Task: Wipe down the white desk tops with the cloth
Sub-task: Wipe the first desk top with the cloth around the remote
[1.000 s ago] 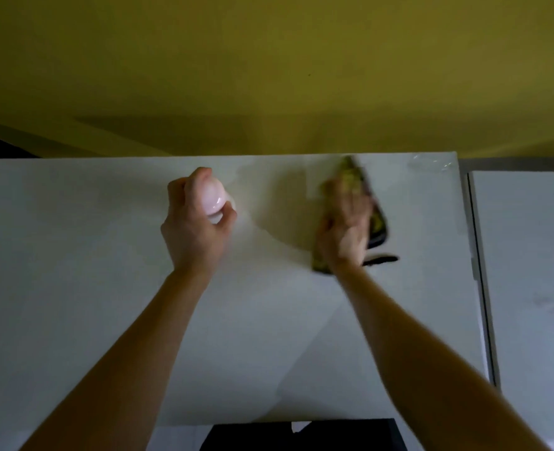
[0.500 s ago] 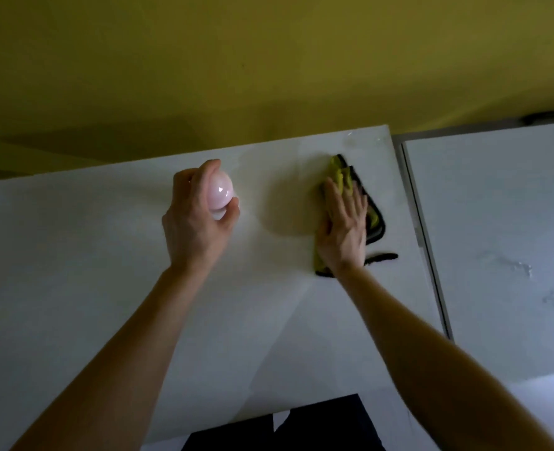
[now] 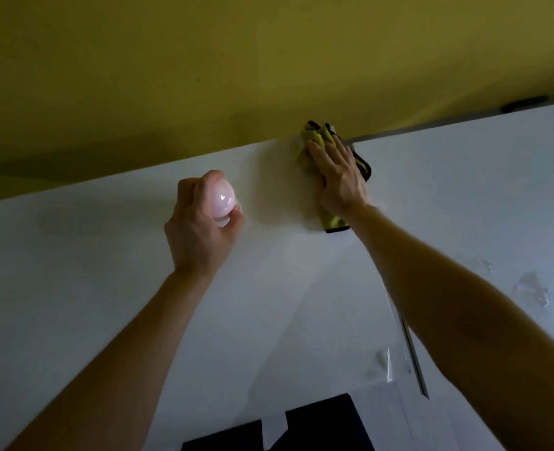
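Observation:
A white desk top [image 3: 74,271] fills the lower left and middle. My right hand [image 3: 339,177] lies flat, fingers spread, pressing a yellow-green cloth [image 3: 314,135] with black edging onto the desk's far right corner, by the wall. The cloth sticks out beyond my fingertips and under my wrist. My left hand [image 3: 197,229] is held just above the desk and is closed around a pale pink rounded bottle [image 3: 222,200], seen from its top.
A second white desk top [image 3: 480,206] adjoins on the right across a narrow gap [image 3: 412,356], with wet smears [image 3: 529,288] on it. A yellow wall [image 3: 269,60] runs along the far edge. A dark object [image 3: 318,424] sits below the near edge.
My right hand has pushed the cloth away from me to the desk's far right corner. The view has swung right, showing more of the second desk. My left hand still holds the bottle.

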A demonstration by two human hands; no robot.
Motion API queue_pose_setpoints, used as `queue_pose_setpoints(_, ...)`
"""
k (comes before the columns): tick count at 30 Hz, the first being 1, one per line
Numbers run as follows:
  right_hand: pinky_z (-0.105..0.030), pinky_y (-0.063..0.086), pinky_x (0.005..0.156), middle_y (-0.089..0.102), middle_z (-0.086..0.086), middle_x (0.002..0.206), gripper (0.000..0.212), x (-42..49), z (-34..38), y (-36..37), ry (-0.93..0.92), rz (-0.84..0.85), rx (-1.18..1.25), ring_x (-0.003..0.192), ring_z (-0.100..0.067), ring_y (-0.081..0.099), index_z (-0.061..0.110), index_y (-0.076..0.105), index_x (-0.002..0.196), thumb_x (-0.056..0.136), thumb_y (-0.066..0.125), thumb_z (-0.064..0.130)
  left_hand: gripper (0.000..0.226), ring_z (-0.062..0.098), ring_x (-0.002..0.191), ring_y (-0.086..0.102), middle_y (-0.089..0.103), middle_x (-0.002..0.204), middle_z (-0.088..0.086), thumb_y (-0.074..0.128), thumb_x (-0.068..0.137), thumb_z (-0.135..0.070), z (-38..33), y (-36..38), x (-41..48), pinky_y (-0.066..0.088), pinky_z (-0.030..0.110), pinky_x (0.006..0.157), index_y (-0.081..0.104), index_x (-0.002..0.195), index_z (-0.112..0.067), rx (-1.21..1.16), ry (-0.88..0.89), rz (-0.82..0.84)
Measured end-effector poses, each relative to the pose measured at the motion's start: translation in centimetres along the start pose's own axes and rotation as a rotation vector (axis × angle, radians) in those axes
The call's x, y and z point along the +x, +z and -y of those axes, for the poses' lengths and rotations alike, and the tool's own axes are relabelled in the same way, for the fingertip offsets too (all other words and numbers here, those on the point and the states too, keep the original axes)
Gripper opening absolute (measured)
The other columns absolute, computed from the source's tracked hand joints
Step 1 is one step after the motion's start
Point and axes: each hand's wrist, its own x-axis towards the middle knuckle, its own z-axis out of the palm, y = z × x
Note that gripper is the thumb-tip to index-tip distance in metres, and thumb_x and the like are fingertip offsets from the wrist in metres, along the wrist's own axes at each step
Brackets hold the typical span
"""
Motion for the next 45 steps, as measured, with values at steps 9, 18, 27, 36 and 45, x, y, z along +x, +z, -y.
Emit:
queue_pose_setpoints(9, -0.064, 0.023, 0.131, 0.024, -0.008, 0.179, 0.064, -20.0, 2.4, -0.4, -0.073, 0.047, 0.129, 0.168, -0.033, 0.015, 0.018, 0.038, 0.168, 0.108, 0.056, 0.007, 0.064, 0.029, 0.112, 0.066, 0.058, 0.135, 0.0, 0.076, 0.084, -0.035, -4.1, 3.3, 2.2, 0.058, 0.045, 0.074, 0.058, 0.144, -0.032, 0.01, -0.081, 0.007)
queue_pose_setpoints(18, -0.056, 0.013, 0.135, 0.028, -0.006, 0.178, 0.069, -2.7, -0.4, 0.5, -0.02, -0.002, 0.117, 0.167, -0.034, 0.015, 0.024, 0.034, 0.17, 0.104, 0.048, 0.012, 0.063, 0.027, 0.114, 0.065, 0.058, 0.136, 0.0, 0.075, 0.085, -0.037, -5.1, 3.8, 1.9, 0.058, 0.044, 0.078, 0.058, 0.145, -0.03, 0.033, -0.089, -0.024)
queue_pose_setpoints(27, -0.061, 0.022, 0.132, 0.03, -0.004, 0.177, 0.067, -20.3, -0.8, -0.6, -0.158, 0.057, 0.205, 0.168, -0.03, 0.018, 0.022, 0.037, 0.169, 0.107, 0.055, 0.008, 0.11, 0.034, 0.131, 0.059, 0.047, 0.158, 0.009, 0.087, 0.088, -0.037, -7.6, 4.4, 4.2, 0.057, 0.049, 0.097, 0.017, 0.172, -0.028, -0.028, -0.113, 0.097)
queue_pose_setpoints(36, -0.062, 0.021, 0.132, 0.027, -0.005, 0.179, 0.067, -19.6, -1.7, 0.5, -0.18, 0.027, 0.205, 0.168, -0.029, 0.017, 0.023, 0.036, 0.17, 0.107, 0.054, 0.008, 0.148, 0.037, 0.164, 0.016, 0.015, 0.178, 0.014, 0.088, 0.061, -0.08, -3.1, 2.3, -7.2, 0.034, 0.062, 0.125, 0.0, 0.171, -0.035, 0.182, -0.307, 0.449)
queue_pose_setpoints(45, -0.058, 0.015, 0.135, 0.028, -0.004, 0.178, 0.072, -20.7, -1.4, 0.6, -0.161, -0.006, 0.165, 0.169, -0.028, 0.012, 0.024, 0.033, 0.171, 0.105, 0.056, 0.008, 0.154, 0.033, 0.167, -0.016, -0.025, 0.179, 0.006, 0.071, 0.055, -0.1, -2.3, 2.0, -15.2, 0.007, 0.061, 0.133, -0.013, 0.17, -0.042, 0.44, -0.255, 0.672)
